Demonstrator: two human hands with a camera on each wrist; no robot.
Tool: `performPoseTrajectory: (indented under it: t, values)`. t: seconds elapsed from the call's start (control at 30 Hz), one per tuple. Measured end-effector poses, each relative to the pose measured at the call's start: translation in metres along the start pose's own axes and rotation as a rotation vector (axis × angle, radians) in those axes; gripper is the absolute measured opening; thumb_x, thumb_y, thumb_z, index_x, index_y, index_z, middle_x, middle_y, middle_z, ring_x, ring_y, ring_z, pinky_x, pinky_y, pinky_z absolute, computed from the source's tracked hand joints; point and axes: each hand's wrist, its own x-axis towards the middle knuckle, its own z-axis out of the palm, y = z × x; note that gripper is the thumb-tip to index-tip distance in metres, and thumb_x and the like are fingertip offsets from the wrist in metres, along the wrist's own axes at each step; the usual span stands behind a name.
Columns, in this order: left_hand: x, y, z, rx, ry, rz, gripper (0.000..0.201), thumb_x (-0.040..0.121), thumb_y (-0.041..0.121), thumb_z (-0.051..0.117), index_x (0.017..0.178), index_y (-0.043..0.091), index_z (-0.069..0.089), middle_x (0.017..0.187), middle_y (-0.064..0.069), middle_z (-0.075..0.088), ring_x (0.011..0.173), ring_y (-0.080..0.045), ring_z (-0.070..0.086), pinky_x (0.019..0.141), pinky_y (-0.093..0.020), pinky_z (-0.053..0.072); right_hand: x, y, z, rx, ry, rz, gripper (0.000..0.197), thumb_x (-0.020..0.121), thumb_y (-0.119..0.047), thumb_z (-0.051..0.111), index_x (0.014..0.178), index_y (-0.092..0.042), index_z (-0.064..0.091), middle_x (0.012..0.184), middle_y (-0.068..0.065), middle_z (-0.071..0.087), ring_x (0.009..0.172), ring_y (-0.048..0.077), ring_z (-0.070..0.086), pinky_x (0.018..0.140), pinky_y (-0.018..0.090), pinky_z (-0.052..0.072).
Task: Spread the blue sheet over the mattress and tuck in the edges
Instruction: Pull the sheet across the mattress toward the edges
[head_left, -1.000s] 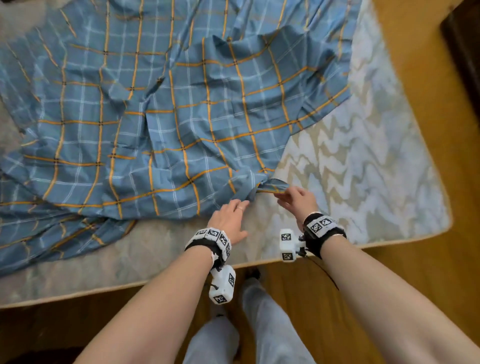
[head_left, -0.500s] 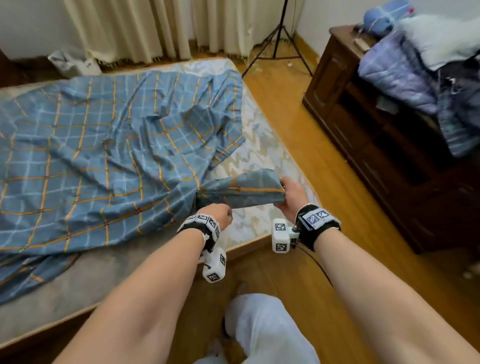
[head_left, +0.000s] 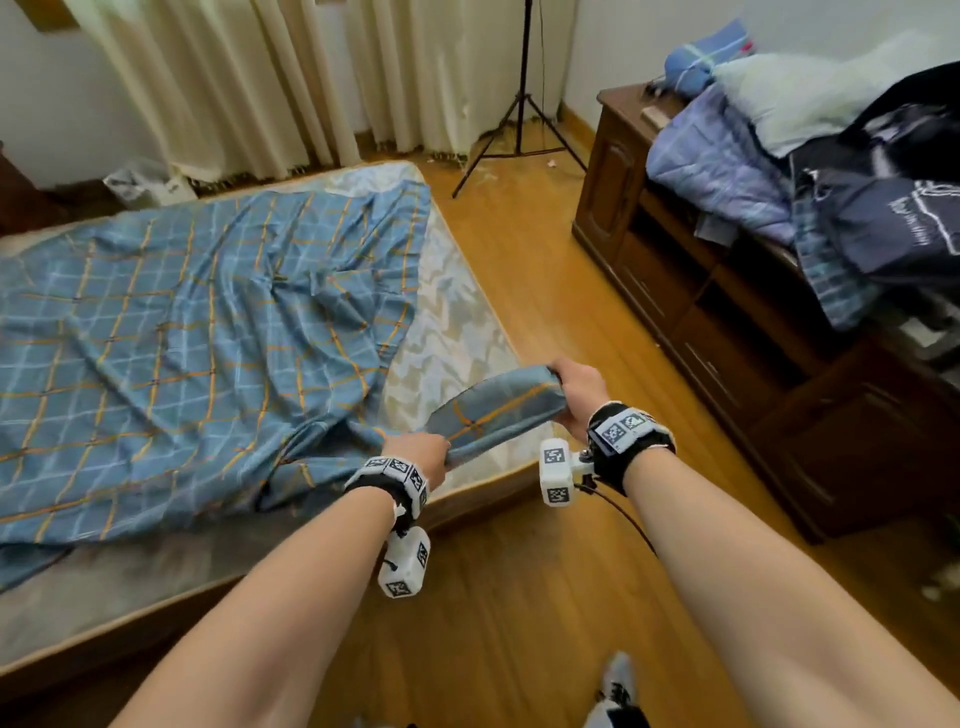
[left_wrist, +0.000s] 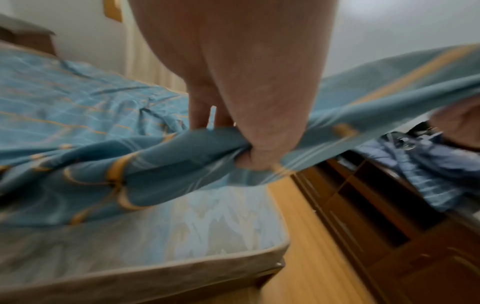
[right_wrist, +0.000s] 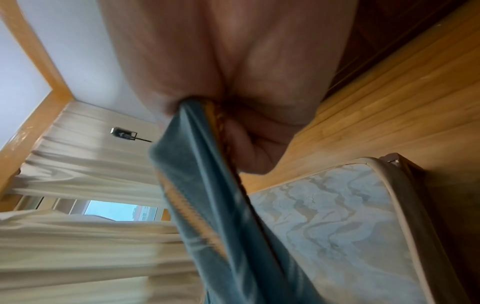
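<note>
The blue sheet (head_left: 171, 332) with orange check lines lies rumpled over most of the mattress (head_left: 457, 332), whose pale patterned right strip and near corner are bare. Both hands hold the sheet's near right edge above that corner. My left hand (head_left: 421, 457) grips bunched cloth, seen close in the left wrist view as a fist (left_wrist: 259, 152) round the sheet (left_wrist: 130, 164). My right hand (head_left: 576, 389) grips the end of the stretched strip, and the right wrist view shows the sheet (right_wrist: 213, 205) running out of its fist (right_wrist: 246, 127) over the mattress (right_wrist: 337, 226).
A dark wooden cabinet (head_left: 727, 332) piled with bedding and clothes stands to the right across a strip of wooden floor (head_left: 545, 291). A tripod (head_left: 519, 104) and cream curtains (head_left: 260, 88) stand at the far wall. My shoes show at the bottom edge.
Both hands have lifted the sheet's edge off the mattress and drawn it right, toward the near corner, stretching a strip between them. The head view has swung up to show the room.
</note>
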Motion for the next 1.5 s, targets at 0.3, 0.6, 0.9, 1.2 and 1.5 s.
performPoseTrajectory:
  t: [0.3,0.6,0.9,1.2,1.5]
  values:
    - [0.02,0.072,-0.052,-0.108,0.222,-0.459,0.032,0.092,0.013,0.051,0.122,0.021,0.056,0.125,-0.004,0.053,0.119,-0.025,0.048,0.084,-0.039,0.049,0.096,-0.072,-0.082,-0.075,-0.07,0.119,0.029,0.078,-0.035,0.072,0.082,-0.008,0.06,0.081,0.014,0.059,0.078,0.035,0.063,0.078,0.052,0.058]
    - [0.083,0.094,-0.082,-0.489,0.057,-0.792,0.03,0.093,0.017,0.045,0.117,0.016,0.062,0.126,-0.012,0.06,0.114,-0.033,0.06,0.089,-0.041,0.049,0.213,-0.141,-0.097,-0.286,-0.111,-0.142,0.004,0.076,-0.025,0.071,0.073,-0.026,0.069,0.099,0.014,0.071,0.077,0.03,0.064,0.068,0.042,0.056]
    - [0.16,0.219,-0.127,-0.572,0.245,-0.779,0.098,0.071,0.068,0.066,0.149,0.024,0.026,0.144,0.002,0.039,0.131,-0.022,0.043,0.102,-0.042,0.043,0.254,-0.186,-0.123,-0.406,-0.601,-0.047,0.016,0.097,-0.016,0.057,0.104,-0.013,0.071,0.06,0.009,0.054,0.042,0.018,0.041,0.037,0.02,0.034]
    - [0.193,0.368,-0.201,-0.641,0.657,-1.185,0.044,0.089,0.056,0.053,0.119,0.022,0.052,0.118,-0.002,0.056,0.113,-0.024,0.055,0.085,-0.039,0.047,0.264,-0.222,-0.225,-0.418,-1.104,0.118,0.016,0.098,-0.012,0.055,0.112,-0.013,0.062,0.076,0.01,0.063,0.04,0.009,0.053,0.039,0.017,0.048]
    - [0.176,0.42,-0.225,-0.749,0.715,-1.121,0.024,0.099,0.027,0.045,0.112,0.021,0.064,0.118,-0.006,0.064,0.114,-0.029,0.056,0.093,-0.039,0.045,0.265,-0.243,-0.287,-0.363,-1.336,0.124,0.024,0.098,-0.007,0.054,0.119,-0.006,0.064,0.09,0.013,0.069,0.07,0.018,0.074,0.053,0.019,0.057]
